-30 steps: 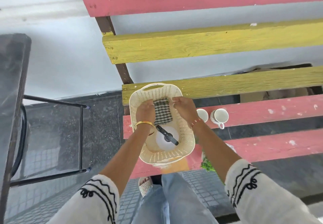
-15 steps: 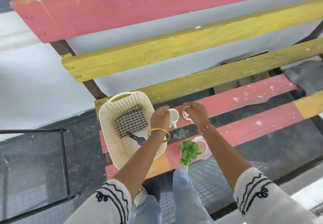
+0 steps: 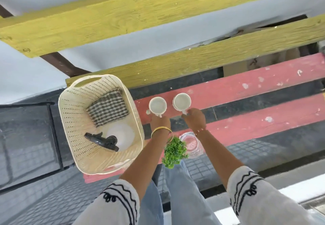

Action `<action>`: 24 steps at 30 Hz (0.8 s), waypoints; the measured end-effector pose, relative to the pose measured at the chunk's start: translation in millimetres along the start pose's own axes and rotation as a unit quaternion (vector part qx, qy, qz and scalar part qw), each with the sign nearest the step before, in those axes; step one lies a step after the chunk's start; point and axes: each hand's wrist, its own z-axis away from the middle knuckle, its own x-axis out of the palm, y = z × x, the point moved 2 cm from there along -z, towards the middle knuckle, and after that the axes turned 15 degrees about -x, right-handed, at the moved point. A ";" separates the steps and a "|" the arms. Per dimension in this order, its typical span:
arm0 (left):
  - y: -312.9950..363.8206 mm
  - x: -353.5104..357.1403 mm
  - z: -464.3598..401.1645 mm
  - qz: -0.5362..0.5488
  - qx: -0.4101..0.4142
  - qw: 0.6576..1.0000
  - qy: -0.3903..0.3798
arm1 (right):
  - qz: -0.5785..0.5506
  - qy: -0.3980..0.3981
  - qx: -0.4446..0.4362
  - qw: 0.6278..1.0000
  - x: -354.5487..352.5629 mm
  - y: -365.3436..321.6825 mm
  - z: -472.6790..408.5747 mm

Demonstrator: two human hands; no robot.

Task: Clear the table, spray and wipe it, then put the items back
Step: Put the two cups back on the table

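Head view, nearest first: one leafy green plastic sprig sits between the forearms, touching one clear glass jar under the right wrist. Just beyond, the left hand pinches the handle of a small white ceramic cup, and the right hand pinches the second cup's handle. Two cups: light, stiff, breakable, probably slick, best lifted by the handles. Left of the left hand, one cream perforated plastic basket holds one checked folded cloth and one white spray bottle, on the slatted red table.
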 end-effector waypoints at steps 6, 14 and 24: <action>-3.4 2.5 -27.1 -0.095 -0.032 0.994 -0.052 | 0.027 0.016 -0.022 0.999 10.2 5.3 -6.6; -13.9 4.9 -30.6 -0.046 0.055 0.997 0.012 | 0.005 0.038 -0.030 0.999 3.2 1.9 -4.5; -11.5 -23.6 4.9 0.085 0.094 0.992 0.018 | -0.064 0.163 -0.045 0.984 2.6 -32.4 28.1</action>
